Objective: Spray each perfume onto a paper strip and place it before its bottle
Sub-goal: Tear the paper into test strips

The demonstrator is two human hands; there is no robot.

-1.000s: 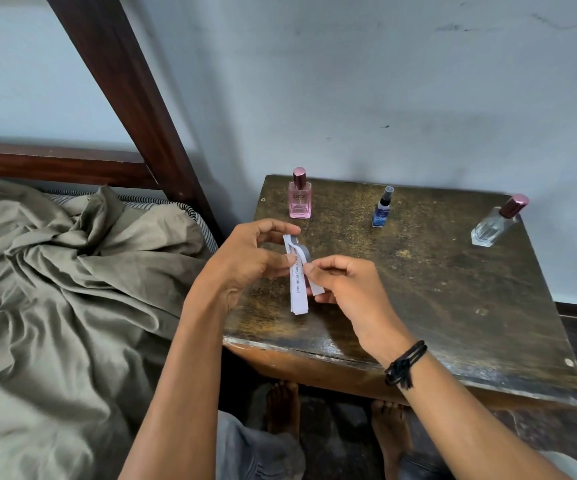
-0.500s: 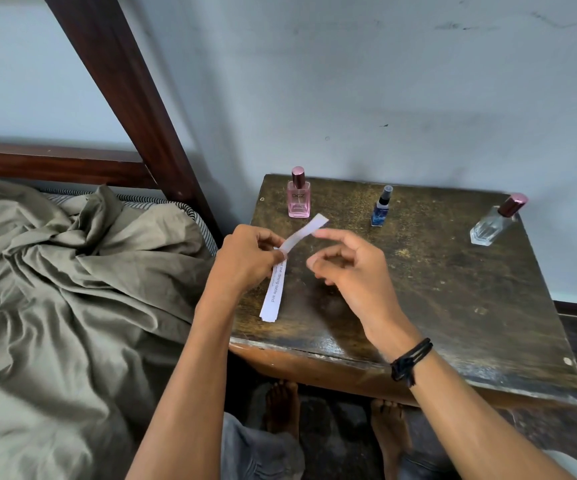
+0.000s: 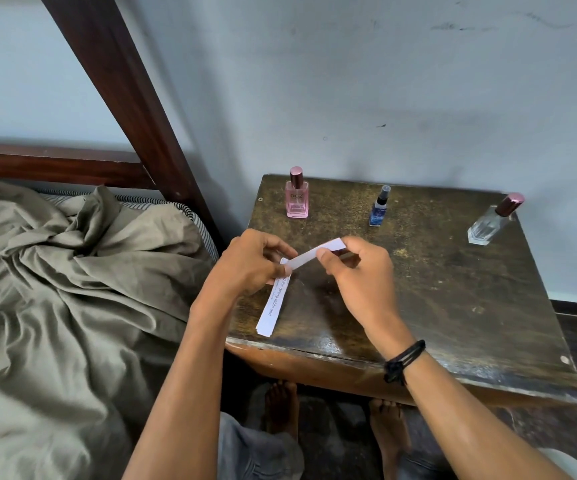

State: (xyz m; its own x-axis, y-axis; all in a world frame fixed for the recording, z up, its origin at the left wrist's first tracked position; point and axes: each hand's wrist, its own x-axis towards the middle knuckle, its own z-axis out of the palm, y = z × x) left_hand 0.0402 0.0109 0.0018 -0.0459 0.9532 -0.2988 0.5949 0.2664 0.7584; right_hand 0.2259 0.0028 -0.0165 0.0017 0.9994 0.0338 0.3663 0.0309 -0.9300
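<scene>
Three perfume bottles stand along the back of the dark wooden table (image 3: 453,306): a pink bottle (image 3: 296,199) at the left, a small blue spray bottle (image 3: 379,211) in the middle, and a clear bottle (image 3: 491,221) with a maroon cap at the right. My left hand (image 3: 252,261) pinches a small stack of white paper strips (image 3: 273,303) that hangs down over the table's front left. My right hand (image 3: 353,265) pinches the far end of one strip (image 3: 309,256), which angles up to the right from the stack.
A bed with a rumpled olive sheet (image 3: 72,289) lies close at the left. A dark wooden bedpost (image 3: 134,109) slants up behind it. A pale wall backs the table. My bare feet (image 3: 282,407) rest on the floor under the table's front edge.
My right hand let go of the strips, opened, then came back and pinched the raised end of one strip. The stack in my left hand swung to hang down-left.
</scene>
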